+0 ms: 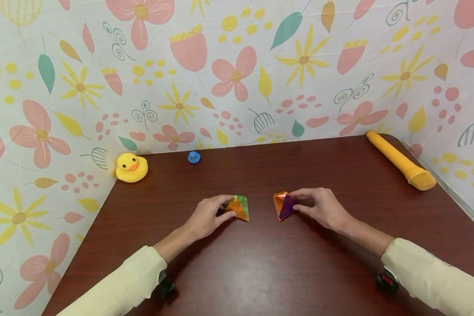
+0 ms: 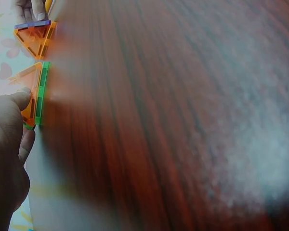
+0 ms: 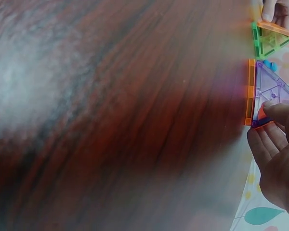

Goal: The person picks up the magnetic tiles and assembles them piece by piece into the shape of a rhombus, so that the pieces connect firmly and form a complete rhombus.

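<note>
Near the middle of the table, my left hand pinches a small pyramid-like shape of translucent green and orange triangular magnetic tiles between thumb and fingers. Facing it, my right hand grips a similar shape of orange and purple triangular magnetic tiles. A gap of bare wood separates the two shapes in the head view. In the left wrist view, the thumb presses an orange triangle with a green edge. The right wrist view has the thumb on the purple triangle.
A yellow rubber duck sits at the table's back left corner, with a small blue duck along the back edge. On the right lies a yellow microphone-shaped object. A flower-patterned cloth hangs behind the table and at its sides.
</note>
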Tool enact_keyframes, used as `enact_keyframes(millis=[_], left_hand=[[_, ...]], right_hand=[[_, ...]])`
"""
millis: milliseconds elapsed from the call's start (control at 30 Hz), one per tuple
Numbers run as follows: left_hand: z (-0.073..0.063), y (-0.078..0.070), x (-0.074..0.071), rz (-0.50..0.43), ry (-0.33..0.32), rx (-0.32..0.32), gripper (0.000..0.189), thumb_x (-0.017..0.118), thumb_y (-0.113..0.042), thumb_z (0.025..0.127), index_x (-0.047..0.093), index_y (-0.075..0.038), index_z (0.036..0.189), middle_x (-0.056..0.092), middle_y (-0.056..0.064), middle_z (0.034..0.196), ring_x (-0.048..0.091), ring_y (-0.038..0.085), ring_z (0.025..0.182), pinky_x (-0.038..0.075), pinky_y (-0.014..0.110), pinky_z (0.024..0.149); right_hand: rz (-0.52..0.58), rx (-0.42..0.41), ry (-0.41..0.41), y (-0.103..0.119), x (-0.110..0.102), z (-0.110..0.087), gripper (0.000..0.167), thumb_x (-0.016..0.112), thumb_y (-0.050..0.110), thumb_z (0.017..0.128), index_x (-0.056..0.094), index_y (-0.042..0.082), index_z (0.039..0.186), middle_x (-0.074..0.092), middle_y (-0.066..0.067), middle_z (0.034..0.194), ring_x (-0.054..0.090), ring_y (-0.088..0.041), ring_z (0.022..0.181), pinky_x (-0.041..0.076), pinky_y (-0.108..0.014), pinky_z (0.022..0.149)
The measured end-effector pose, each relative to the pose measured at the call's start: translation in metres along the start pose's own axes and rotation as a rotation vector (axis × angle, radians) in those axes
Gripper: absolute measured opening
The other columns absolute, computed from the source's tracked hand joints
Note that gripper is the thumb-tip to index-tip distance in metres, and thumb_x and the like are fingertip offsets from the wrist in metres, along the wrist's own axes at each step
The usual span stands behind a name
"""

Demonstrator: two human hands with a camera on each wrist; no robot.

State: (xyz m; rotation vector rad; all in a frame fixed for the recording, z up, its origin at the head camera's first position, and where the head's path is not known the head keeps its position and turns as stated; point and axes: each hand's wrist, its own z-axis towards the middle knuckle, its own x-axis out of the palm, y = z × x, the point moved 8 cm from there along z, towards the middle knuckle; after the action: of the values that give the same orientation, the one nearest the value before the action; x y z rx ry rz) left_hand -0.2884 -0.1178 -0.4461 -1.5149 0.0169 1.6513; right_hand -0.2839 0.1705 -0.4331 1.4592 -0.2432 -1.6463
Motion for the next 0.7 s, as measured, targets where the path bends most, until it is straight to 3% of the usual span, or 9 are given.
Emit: enact_keyframes(millis=[700], left_hand=[[0.009,-0.012,0.013,0.009,0.023,-0.009,0.043,0.078,-0.028,0.100,0.069,-0.010,0.138,0.074,0.001,0.124,0.073,0.015,0.101,0.060,0.034,0.087]], right_hand=[[0.040,-0.007,0.003,0.007,0.010,0.004,0.034,0.085,-0.004,0.087,0.078,0.003,0.119,0.078,-0.013,0.115,0.077,-0.029,0.103,0.062,-0.044,0.086]])
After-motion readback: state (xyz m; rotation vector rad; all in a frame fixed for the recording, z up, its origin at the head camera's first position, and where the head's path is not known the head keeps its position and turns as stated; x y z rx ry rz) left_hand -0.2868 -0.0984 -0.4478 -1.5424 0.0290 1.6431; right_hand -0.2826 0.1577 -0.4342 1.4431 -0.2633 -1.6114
